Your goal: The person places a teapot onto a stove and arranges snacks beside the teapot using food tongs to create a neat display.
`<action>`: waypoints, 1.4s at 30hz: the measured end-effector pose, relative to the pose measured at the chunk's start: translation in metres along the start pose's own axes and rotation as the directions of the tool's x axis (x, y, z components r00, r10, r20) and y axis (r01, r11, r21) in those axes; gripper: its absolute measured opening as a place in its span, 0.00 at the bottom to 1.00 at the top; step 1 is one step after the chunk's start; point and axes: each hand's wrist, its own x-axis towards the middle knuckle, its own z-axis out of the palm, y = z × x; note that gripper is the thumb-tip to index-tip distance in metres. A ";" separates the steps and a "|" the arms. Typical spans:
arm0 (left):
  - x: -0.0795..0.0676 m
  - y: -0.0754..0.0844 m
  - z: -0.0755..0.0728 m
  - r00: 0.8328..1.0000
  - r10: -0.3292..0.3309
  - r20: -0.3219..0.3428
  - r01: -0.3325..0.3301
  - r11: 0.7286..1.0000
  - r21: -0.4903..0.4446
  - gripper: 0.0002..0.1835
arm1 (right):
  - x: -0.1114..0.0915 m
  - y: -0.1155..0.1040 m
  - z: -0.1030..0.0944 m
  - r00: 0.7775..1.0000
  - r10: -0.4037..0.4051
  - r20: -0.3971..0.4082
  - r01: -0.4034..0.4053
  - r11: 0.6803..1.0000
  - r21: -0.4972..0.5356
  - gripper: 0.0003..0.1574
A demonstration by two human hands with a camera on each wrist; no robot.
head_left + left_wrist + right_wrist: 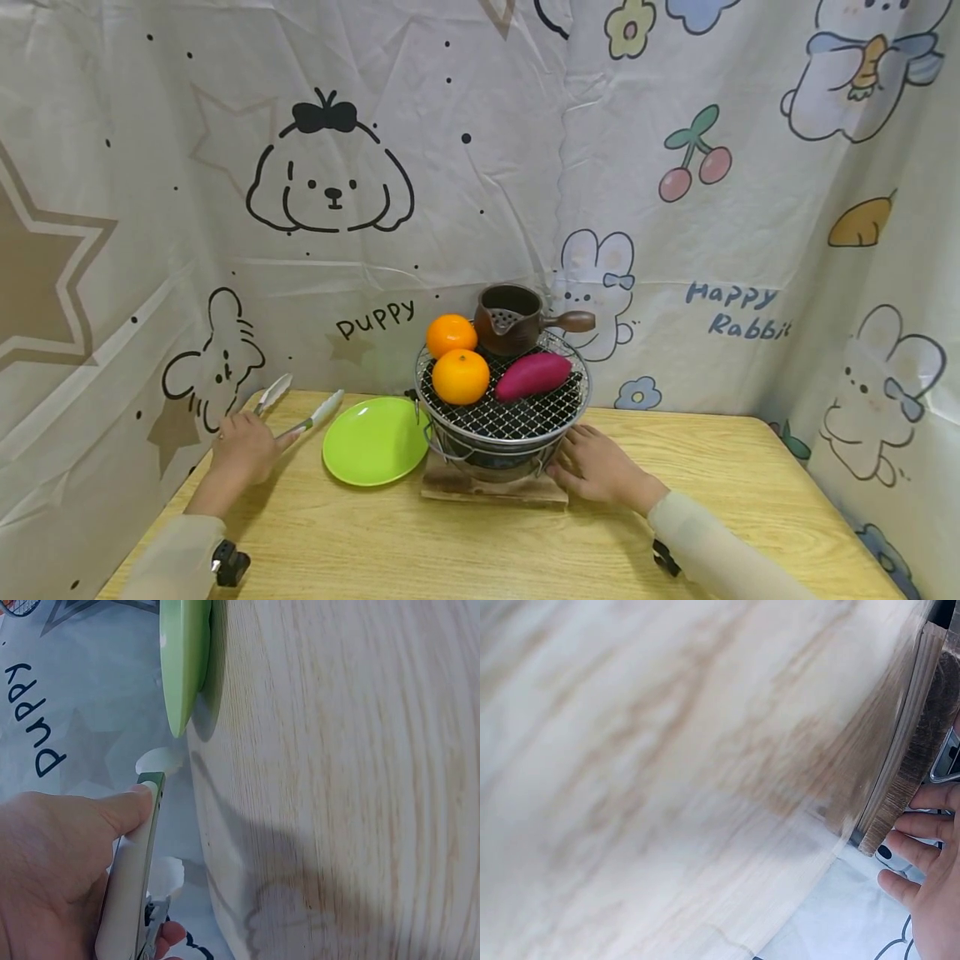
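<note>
At the table's left side my left hand [243, 450] grips a pair of tongs [131, 877] with pale handles, green trim and white tips. Its two arms are spread apart, pointing toward the back wall. My right hand [603, 471] is at the right end of the wooden board [491, 492] under a round tabletop grill [513, 427]; in the right wrist view its extended fingers [915, 851] lie along the board's edge. On the grill's wire mesh sit two orange fruits [461, 377], a purple sweet potato [534, 376] and a brown side-handled pot [491, 337].
Between the tongs and the grill lies a lime-green round plate [375, 442], close beside the grill's left side. A printed cloth [465, 208] hangs behind and at both sides of the wood-grain table [360, 542]. Wire handles [450, 450] stick out from the grill's front.
</note>
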 end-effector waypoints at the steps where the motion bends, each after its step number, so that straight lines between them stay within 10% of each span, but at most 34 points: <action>1: 0.000 0.000 0.000 1.000 -0.003 0.006 0.003 1.000 -0.001 0.47 | 0.000 0.000 0.001 1.000 -0.004 -0.005 0.004 1.000 0.000 0.25; 31: 0.006 -0.006 0.002 0.981 -0.074 0.181 0.079 0.997 -0.020 0.50 | 0.005 0.000 -0.007 0.999 0.005 0.036 -0.005 1.000 -0.013 0.20; 42: 0.000 -0.001 0.011 0.991 -0.075 0.112 0.073 0.997 0.021 0.46 | 0.002 -0.002 -0.005 0.999 0.008 0.031 -0.008 1.000 -0.002 0.17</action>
